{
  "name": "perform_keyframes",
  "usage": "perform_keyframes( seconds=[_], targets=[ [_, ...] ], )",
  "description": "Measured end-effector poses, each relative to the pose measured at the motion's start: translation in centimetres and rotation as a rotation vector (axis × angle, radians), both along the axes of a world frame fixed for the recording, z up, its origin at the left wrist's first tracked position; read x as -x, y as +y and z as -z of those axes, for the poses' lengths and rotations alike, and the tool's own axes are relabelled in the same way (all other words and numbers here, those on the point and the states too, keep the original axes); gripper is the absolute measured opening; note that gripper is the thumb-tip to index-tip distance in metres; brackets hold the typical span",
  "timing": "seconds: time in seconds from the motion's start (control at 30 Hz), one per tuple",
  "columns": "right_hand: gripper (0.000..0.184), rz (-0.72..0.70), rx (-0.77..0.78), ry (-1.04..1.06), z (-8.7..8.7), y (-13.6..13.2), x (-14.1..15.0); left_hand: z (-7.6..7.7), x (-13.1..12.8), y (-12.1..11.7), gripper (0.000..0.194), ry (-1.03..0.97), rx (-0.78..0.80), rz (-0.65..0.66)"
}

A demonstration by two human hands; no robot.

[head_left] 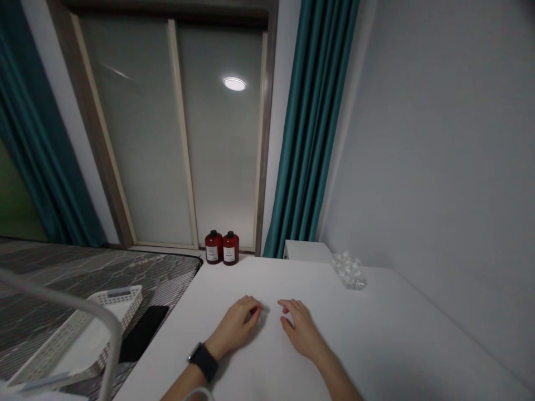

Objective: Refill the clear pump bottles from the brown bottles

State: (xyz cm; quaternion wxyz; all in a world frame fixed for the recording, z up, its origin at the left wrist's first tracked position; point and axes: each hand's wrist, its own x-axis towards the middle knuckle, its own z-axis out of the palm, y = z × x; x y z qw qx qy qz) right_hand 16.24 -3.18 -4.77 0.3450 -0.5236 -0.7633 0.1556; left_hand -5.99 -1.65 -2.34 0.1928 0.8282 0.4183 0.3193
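My left hand (238, 323) rests low over the white table (251, 281), its fingers loosely curved and the thumb apart from them. A dark smartwatch (204, 361) is on the left wrist. Opposite it, my right hand (300, 327) has thumb and index finger parted, with nothing visible between them. A short gap of bare tabletop separates the two hands. Beyond them, at the table's far edge, stand two dark red bottles with black caps, a left bottle (213, 248) and a right bottle (230, 249), side by side with white labels.
A crumpled clear plastic bag (349, 271) lies at the far right of the table. To the left, a white perforated basket (79, 334) and a black flat item (144, 332) sit on a grey patterned surface. A pale curved tube (111, 328) crosses the lower left.
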Motion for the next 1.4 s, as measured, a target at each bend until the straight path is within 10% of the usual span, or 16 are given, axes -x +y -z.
perform_keyframes(
  seconds=[0.27,0.57,1.1,1.4],
  targets=[
    [0.037,-0.063,0.055,-0.008,-0.9,-0.3,1.6,-3.2,3.1,2.2,0.022,0.108,-0.082,-0.052],
    [0.039,-0.324,0.064,-0.147,-2.5,0.6,5.9,-0.1,6.8,4.1,0.022,0.065,-0.063,-0.488],
    [0.034,-0.054,-0.381,0.045,-5.7,19.6,16.7,0.2,6.2,4.2,0.018,0.066,-0.163,-0.644],
    [0.029,0.016,-0.365,-0.125,-8.3,22.6,18.7,0.8,5.7,4.4,0.018,0.045,-0.187,-0.621]
  ],
)
